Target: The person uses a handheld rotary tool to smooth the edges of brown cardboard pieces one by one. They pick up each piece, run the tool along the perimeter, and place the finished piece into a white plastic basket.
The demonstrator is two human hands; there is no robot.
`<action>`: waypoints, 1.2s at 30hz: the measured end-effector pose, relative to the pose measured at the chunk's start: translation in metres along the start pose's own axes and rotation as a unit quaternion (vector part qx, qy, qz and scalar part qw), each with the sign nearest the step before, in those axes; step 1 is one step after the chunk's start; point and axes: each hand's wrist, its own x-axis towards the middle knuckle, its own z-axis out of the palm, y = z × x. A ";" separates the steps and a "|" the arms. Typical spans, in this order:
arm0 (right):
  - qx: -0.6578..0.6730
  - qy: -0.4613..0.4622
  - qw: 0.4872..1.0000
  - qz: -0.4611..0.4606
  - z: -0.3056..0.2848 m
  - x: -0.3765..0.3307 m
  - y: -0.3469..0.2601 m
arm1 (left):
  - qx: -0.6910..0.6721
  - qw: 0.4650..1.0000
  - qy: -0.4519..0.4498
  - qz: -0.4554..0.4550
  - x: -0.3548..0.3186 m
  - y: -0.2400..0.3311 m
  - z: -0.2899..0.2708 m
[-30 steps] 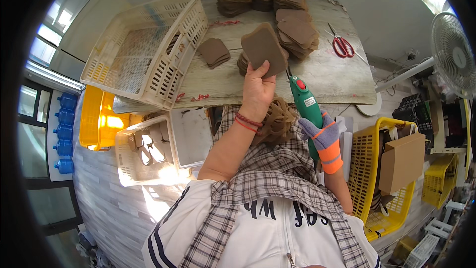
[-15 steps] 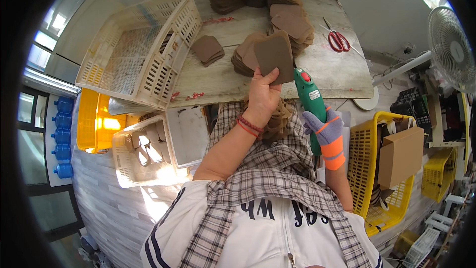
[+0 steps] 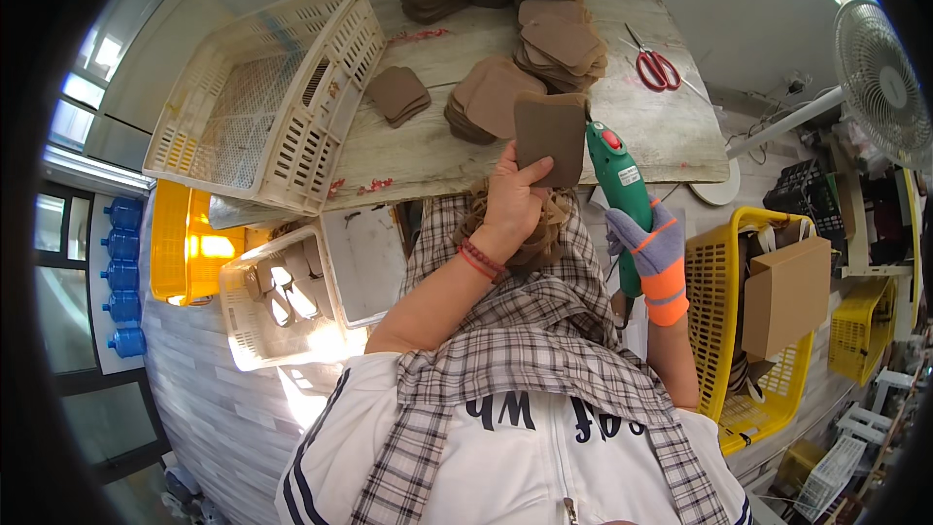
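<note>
**Brown pad held up beside the green tool**

Far to the left of our left grip (image 3: pixel 513 202) a cream slatted crate (image 3: pixel 262 97) sat tilted on the counter (image 3: pixel 428 151), and below it, off the counter's edge, lay a yellow crate (image 3: pixel 180 243) and a smaller cream basket (image 3: pixel 282 301) with dark pieces in it. Nearer the left grip, up and to its left, a small stack of brown pads (image 3: pixel 398 94) rested on the wood, and just above the grip stood a taller pile of the same pads (image 3: pixel 486 102).

Our bare left grip was pressed together on one brown pad (image 3: pixel 550 139), thumb across its face and fingers behind, holding it upright just above the counter's near edge. A red band (image 3: pixel 479 261) circled that wrist.

Just right of the pad, our right grip (image 3: pixel 653 258), in a grey and orange glove, was wrapped tight around a green hand tool (image 3: pixel 619 180) with a red button; the tool's tip met the pad's upper right corner.

Beyond the tool, further pad stacks (image 3: pixel 562 44) and red-handled scissors (image 3: pixel 656 66) lay on the counter. Right of the right grip stood a yellow basket (image 3: pixel 719 262) carrying a cardboard box (image 3: pixel 785 294), and a white fan (image 3: pixel 880 78) stood well beyond.
</note>
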 end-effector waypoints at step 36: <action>-0.088 -0.141 0.981 0.100 -0.019 -0.020 0.011 | 0.498 0.861 -0.091 -0.045 -0.011 0.110 -0.038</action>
